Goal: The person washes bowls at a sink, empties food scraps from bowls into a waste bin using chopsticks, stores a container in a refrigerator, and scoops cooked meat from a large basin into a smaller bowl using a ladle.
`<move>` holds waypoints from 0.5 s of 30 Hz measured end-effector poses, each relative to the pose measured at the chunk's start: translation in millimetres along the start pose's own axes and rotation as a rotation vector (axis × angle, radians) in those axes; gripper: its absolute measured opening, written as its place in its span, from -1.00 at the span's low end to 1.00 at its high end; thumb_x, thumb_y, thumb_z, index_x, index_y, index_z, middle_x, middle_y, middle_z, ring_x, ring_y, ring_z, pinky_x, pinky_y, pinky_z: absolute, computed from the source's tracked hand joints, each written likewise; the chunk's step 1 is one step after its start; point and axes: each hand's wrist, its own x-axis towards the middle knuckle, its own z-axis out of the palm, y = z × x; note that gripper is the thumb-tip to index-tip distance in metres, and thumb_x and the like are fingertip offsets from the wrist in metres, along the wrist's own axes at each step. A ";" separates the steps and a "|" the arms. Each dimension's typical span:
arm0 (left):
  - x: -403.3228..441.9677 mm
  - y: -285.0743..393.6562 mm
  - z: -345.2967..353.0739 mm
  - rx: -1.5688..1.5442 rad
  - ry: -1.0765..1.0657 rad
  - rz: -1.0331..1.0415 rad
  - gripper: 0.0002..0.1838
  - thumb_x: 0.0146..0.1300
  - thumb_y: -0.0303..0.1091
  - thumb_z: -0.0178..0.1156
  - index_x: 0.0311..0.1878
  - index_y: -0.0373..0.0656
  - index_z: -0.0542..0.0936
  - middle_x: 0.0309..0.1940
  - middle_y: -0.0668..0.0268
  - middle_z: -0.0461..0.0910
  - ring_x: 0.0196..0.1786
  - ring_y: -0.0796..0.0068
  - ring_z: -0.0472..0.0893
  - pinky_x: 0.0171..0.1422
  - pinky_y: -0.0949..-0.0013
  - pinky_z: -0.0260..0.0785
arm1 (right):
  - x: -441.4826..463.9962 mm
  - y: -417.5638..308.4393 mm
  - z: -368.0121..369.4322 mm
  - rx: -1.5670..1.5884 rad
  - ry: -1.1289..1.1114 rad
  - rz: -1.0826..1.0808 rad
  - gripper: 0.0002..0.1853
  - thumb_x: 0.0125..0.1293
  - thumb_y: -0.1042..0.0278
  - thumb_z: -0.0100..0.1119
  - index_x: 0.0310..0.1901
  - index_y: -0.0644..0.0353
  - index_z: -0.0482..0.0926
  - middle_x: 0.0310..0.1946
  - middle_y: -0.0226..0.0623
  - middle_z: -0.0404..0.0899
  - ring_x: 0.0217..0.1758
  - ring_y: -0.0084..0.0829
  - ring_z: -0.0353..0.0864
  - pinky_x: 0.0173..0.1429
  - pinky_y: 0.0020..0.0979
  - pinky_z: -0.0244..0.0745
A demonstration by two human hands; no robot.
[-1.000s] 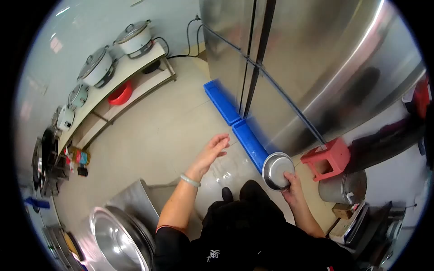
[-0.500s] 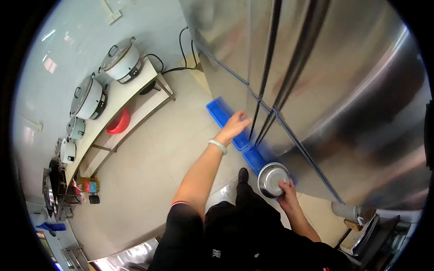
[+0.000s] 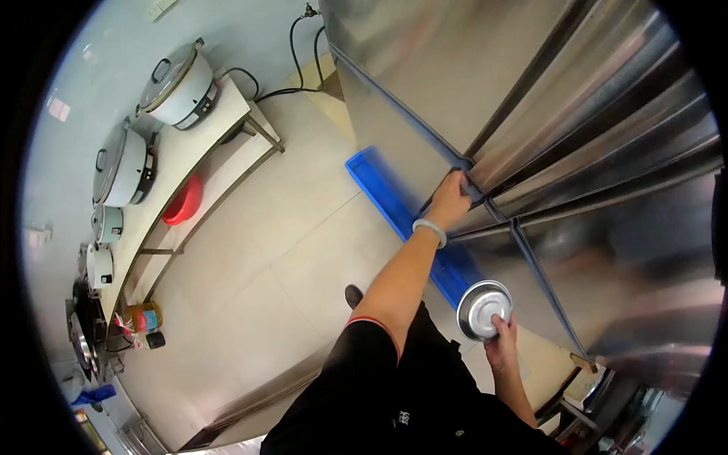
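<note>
Bowl (image 3: 479,309) of shiny metal is sitting in the right hand's (image 3: 501,343) grasp, thumb lying across its visible face, near the blue tray (image 3: 384,199) on the floor. The left hand (image 3: 453,196) is curling at the steel cabinet's (image 3: 409,83) door edge; its fingertips are hidden, so how firmly it is gripping cannot be told.

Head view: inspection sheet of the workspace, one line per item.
Surface: pale tiled floor; no spill seen.
Job's things: metal bowl, held; steel cabinet at the left hand.
Clutter: blue container at the cabinet's foot; bottle near the bench.
Hands: left hand at the door edges, grip unclear; right hand grips the bowl's side.
Cables: black cables by the wall, behind the bench end.
Surroundings: bench with lidded cookers; red basin underneath.
</note>
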 end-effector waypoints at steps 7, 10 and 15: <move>-140.3 -45.5 -212.0 0.080 -0.197 -0.118 -0.35 -0.03 -0.08 0.35 0.07 -0.24 0.38 -0.08 0.07 0.52 -0.04 0.15 0.56 0.08 0.20 0.39 | -4.4 70.2 60.8 0.055 -0.027 0.021 -0.44 0.21 0.39 0.19 0.25 0.11 0.28 0.08 -0.30 0.45 0.12 -0.28 0.50 0.17 -0.16 0.49; -166.4 -54.5 -309.6 0.295 0.012 -0.322 -0.27 -0.05 0.18 0.40 -0.01 -0.24 0.45 -0.17 0.12 0.57 -0.03 0.14 0.54 0.07 0.20 0.40 | 9.0 90.1 107.5 0.049 -0.047 0.101 -0.45 0.22 0.40 0.18 0.25 0.09 0.28 0.08 -0.30 0.46 0.14 -0.28 0.50 0.18 -0.13 0.49; -158.1 -108.2 -417.7 0.502 0.315 -0.298 -0.45 -0.08 0.16 0.41 -0.26 -0.12 0.54 -0.37 0.21 0.58 -0.25 0.12 0.49 -0.12 0.15 0.39 | 52.9 102.5 185.2 0.019 -0.121 0.174 -0.49 0.22 0.38 0.20 0.22 0.11 0.33 0.05 -0.25 0.50 0.09 -0.28 0.55 0.10 -0.14 0.55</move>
